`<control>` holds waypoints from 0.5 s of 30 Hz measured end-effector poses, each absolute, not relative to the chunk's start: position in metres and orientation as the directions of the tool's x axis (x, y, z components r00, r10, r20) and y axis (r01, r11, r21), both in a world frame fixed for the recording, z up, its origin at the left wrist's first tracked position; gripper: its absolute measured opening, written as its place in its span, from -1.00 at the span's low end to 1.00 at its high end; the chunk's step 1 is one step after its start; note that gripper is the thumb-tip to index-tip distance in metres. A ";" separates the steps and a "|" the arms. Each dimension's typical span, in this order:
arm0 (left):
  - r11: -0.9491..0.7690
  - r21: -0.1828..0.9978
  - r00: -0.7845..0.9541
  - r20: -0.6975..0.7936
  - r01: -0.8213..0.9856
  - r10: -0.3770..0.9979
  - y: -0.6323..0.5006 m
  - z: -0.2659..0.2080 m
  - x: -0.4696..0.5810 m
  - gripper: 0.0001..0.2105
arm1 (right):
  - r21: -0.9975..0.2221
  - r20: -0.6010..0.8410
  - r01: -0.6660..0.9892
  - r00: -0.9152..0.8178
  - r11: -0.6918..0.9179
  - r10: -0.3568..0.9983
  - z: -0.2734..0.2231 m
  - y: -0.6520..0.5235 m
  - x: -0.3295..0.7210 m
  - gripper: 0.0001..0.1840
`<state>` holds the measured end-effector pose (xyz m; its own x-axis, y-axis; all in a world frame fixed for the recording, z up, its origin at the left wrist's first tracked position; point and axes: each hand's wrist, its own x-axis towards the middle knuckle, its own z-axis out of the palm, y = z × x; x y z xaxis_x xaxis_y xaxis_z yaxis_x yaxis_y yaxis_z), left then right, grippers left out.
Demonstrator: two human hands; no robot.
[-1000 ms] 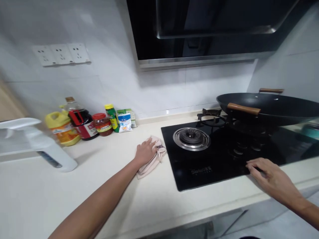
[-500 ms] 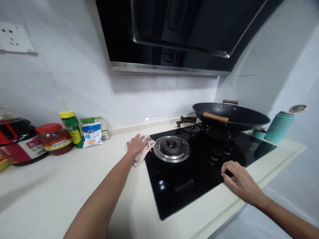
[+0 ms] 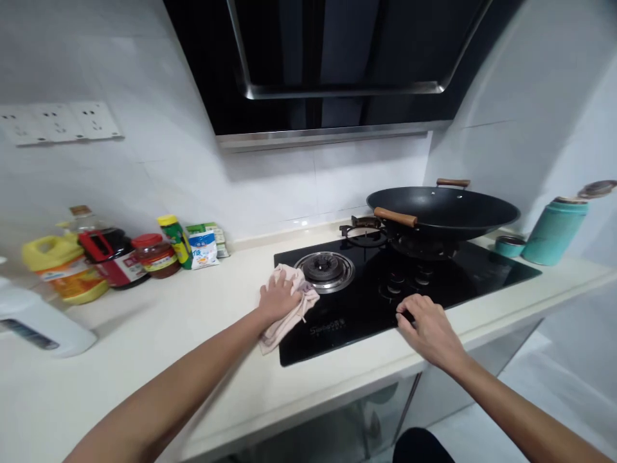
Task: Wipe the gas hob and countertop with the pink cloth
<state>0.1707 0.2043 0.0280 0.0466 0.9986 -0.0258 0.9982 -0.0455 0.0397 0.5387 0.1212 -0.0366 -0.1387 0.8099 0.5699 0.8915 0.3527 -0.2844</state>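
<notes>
Under my left hand (image 3: pixel 279 296) is a pale pink cleaning cloth (image 3: pixel 283 326), pressed down across the left edge of the black glass gas hob (image 3: pixel 308 347). The fingers grip the cloth from above, just below the left burner (image 3: pixel 326 270), whose bare steel ring shows. My right hand (image 3: pixel 429 329) rests at the hob's front edge, fingers loosely curled with the thumb close to them and nothing visible between them. Two control knobs (image 3: pixel 396 281) lie just behind it. A large black wok (image 3: pixel 448 212) with wooden handles sits over the right burner.
At the left stand a white bottle (image 3: pixel 43 321), a yellow oil jug (image 3: pixel 72 270), a dark sauce bottle (image 3: pixel 118 260), a red-lidded jar (image 3: pixel 155 256) and seasoning packets (image 3: pixel 204 249). A teal flask (image 3: pixel 555 231) and cup (image 3: pixel 509 245) are right. The range hood (image 3: pixel 332 77) overhangs.
My left hand has drawn the cloth nearer, from beside the left burner to the hob's front-left part. The view has shifted, showing more counter. My right hand stays at the front edge.
</notes>
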 end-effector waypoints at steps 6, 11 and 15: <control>-0.215 -0.012 0.216 0.043 0.976 0.976 0.110 0.019 0.209 -0.31 | -0.396 0.580 0.810 -0.143 0.432 0.802 -0.035 0.115 0.539 -0.83; -0.442 -0.024 0.439 0.174 0.897 0.882 0.095 0.009 0.245 -0.42 | -0.596 0.647 0.588 -0.051 0.547 0.760 -0.036 0.120 0.554 -0.75; -0.548 0.012 0.535 0.201 0.836 0.821 0.133 0.009 0.277 -0.51 | -0.455 0.787 0.665 -0.010 0.592 0.616 -0.032 0.132 0.599 -0.77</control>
